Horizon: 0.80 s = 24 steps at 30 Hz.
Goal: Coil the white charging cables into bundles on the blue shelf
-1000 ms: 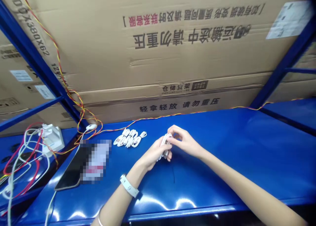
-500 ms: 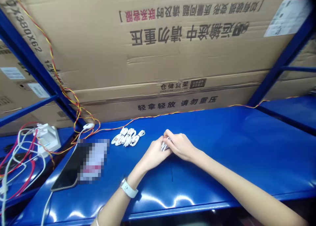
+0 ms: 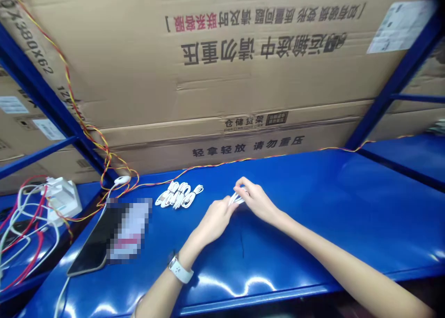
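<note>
Our left hand and right hand are both curled closed, their fingertips pinching a looped white cable between them, over a glossy blue steel shelf. Our fingers hide most of that cable. Nearby lie a row of coiled white cables and a black smartphone, its screen pixelated past reading. The brown cardboard carton behind reads 轻拿轻放 请勿重压 and 仓储货架.

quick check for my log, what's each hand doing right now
Left hand: closed, holding a white cable.
Right hand: closed, holding the same cable.
</note>
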Each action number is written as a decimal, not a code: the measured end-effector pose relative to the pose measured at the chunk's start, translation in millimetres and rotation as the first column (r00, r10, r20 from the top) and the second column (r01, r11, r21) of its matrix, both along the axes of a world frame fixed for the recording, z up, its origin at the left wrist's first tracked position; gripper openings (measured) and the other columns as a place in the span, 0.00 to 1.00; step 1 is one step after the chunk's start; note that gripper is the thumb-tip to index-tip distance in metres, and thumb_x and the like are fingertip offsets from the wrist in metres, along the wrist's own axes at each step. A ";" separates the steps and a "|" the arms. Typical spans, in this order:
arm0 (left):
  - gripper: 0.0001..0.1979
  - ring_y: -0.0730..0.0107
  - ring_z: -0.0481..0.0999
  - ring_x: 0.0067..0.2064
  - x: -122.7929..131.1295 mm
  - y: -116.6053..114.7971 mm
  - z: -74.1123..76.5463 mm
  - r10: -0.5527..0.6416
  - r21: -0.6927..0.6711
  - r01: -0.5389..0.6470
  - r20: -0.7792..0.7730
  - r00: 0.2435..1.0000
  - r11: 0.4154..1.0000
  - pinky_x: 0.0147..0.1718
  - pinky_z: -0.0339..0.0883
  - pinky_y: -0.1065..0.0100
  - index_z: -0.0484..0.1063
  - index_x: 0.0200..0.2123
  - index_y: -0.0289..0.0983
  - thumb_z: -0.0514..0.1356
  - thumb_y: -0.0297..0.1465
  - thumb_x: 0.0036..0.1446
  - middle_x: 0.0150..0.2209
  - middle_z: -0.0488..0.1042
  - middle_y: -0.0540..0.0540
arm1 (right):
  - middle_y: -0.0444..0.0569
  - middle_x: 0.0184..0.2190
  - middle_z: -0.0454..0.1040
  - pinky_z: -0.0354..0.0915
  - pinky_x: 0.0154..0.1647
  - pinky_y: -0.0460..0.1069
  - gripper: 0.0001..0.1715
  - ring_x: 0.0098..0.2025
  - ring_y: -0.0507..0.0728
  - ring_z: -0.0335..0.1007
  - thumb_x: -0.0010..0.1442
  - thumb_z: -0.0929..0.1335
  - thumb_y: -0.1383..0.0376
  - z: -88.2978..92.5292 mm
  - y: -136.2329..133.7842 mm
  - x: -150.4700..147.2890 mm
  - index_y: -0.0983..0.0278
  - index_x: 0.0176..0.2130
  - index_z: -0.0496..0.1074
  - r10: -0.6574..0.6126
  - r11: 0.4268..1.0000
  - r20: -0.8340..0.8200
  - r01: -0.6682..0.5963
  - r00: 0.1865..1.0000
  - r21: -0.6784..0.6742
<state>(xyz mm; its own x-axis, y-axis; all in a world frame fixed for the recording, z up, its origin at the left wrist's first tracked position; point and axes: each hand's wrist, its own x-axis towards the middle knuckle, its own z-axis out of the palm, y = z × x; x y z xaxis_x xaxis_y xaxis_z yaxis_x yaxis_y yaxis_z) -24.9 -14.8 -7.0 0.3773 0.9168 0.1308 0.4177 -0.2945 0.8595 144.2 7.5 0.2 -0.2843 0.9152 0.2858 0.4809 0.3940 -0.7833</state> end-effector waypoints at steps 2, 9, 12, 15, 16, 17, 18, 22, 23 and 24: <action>0.16 0.76 0.59 0.21 -2.2 4.5 -0.3 0.074 -0.113 -0.061 0.117 0.990 0.992 0.21 0.50 0.73 0.66 0.29 0.36 0.50 0.42 0.58 0.22 0.63 0.51 | 0.38 0.20 0.61 0.53 0.21 0.44 0.19 0.19 0.49 0.56 0.64 0.55 0.52 0.9 4.8 10.4 0.61 0.44 0.61 0.060 0.989 -0.046 -0.065 0.997 -0.129; 0.18 0.86 0.44 0.17 -12.9 14.8 7.8 0.217 -0.452 0.035 0.493 0.842 0.891 0.16 0.36 0.76 0.63 0.36 0.34 0.54 0.44 0.55 0.21 0.52 0.58 | 0.46 0.35 0.68 0.58 0.42 0.50 0.12 0.40 0.55 0.62 0.52 0.70 0.56 3.3 11.9 38.6 0.60 0.36 0.74 0.549 0.835 0.316 -0.526 0.774 -0.162; 0.18 0.87 0.45 0.17 -12.8 14.9 6.9 0.216 -0.479 0.086 0.541 0.813 0.874 0.16 0.35 0.77 0.62 0.34 0.33 0.56 0.44 0.54 0.21 0.53 0.58 | 0.47 0.35 0.66 0.53 0.49 0.54 0.11 0.42 0.57 0.60 0.54 0.69 0.56 -1.3 11.0 35.8 0.61 0.32 0.74 0.561 0.824 0.379 -0.538 0.736 -0.175; 0.17 0.87 0.45 0.16 -12.7 16.3 4.3 0.241 -0.472 0.070 0.565 0.790 0.879 0.16 0.35 0.77 0.60 0.33 0.34 0.56 0.44 0.54 0.20 0.53 0.58 | 0.47 0.35 0.66 0.49 0.53 0.57 0.13 0.42 0.57 0.59 0.58 0.66 0.56 0.2 9.4 33.8 0.61 0.30 0.73 0.566 0.821 0.393 -0.537 0.724 -0.193; 0.17 0.87 0.46 0.16 -12.9 17.0 3.5 0.252 -0.470 0.058 0.569 0.782 0.881 0.16 0.35 0.78 0.60 0.32 0.35 0.56 0.44 0.54 0.20 0.53 0.58 | 0.47 0.35 0.66 0.49 0.54 0.57 0.13 0.42 0.56 0.60 0.59 0.65 0.56 2.7 8.8 33.6 0.62 0.31 0.72 0.586 0.808 0.370 -0.553 0.720 -0.203; 0.17 0.87 0.46 0.16 -12.9 17.8 2.8 0.264 -0.469 0.046 0.572 0.777 0.882 0.16 0.35 0.78 0.59 0.32 0.35 0.56 0.44 0.53 0.20 0.53 0.58 | 0.47 0.34 0.67 0.50 0.53 0.56 0.14 0.41 0.56 0.60 0.59 0.64 0.56 6.0 8.0 33.3 0.62 0.31 0.71 0.609 0.792 0.328 -0.572 0.722 -0.213; 0.18 0.87 0.46 0.16 -12.7 18.3 2.1 0.274 -0.470 0.036 0.574 0.772 0.882 0.16 0.35 0.78 0.59 0.32 0.35 0.56 0.45 0.53 0.20 0.53 0.58 | 0.47 0.34 0.67 0.52 0.52 0.54 0.14 0.40 0.55 0.60 0.60 0.64 0.56 9.4 7.1 32.6 0.63 0.31 0.71 0.626 0.780 0.267 -0.586 0.733 -0.222; 0.18 0.87 0.45 0.16 -4.9 16.1 -2.4 0.288 -0.461 0.012 0.575 0.765 0.887 0.16 0.36 0.78 0.58 0.32 0.36 0.56 0.46 0.52 0.20 0.52 0.59 | 0.46 0.33 0.66 0.57 0.40 0.48 0.16 0.36 0.53 0.59 0.60 0.63 0.54 16.4 1.9 21.3 0.64 0.33 0.67 0.423 0.877 -0.133 -0.442 0.896 -0.188; 0.18 0.87 0.45 0.16 -1.2 14.2 -4.2 0.284 -0.458 0.007 0.564 0.775 0.889 0.16 0.36 0.77 0.59 0.32 0.36 0.55 0.46 0.53 0.21 0.52 0.58 | 0.45 0.32 0.65 0.57 0.38 0.47 0.16 0.35 0.53 0.59 0.60 0.63 0.54 15.2 0.5 16.6 0.64 0.33 0.66 0.320 0.912 -0.237 -0.366 0.917 -0.184; 0.18 0.87 0.45 0.16 2.7 11.9 -6.1 0.275 -0.455 0.004 0.546 0.791 0.891 0.16 0.37 0.77 0.59 0.32 0.36 0.55 0.46 0.53 0.21 0.52 0.58 | 0.45 0.31 0.65 0.56 0.37 0.47 0.16 0.34 0.52 0.58 0.59 0.63 0.54 13.1 -1.0 11.8 0.64 0.33 0.66 0.240 0.930 -0.321 -0.312 0.916 -0.193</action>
<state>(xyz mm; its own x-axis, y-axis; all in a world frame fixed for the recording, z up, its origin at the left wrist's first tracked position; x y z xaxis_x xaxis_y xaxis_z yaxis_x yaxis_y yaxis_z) -22.2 -2.9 -13.1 0.2219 0.9678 -0.1189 -0.1963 0.1638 0.9668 155.9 6.5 13.3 -0.4736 0.8622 0.1796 0.1205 0.2655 -0.9566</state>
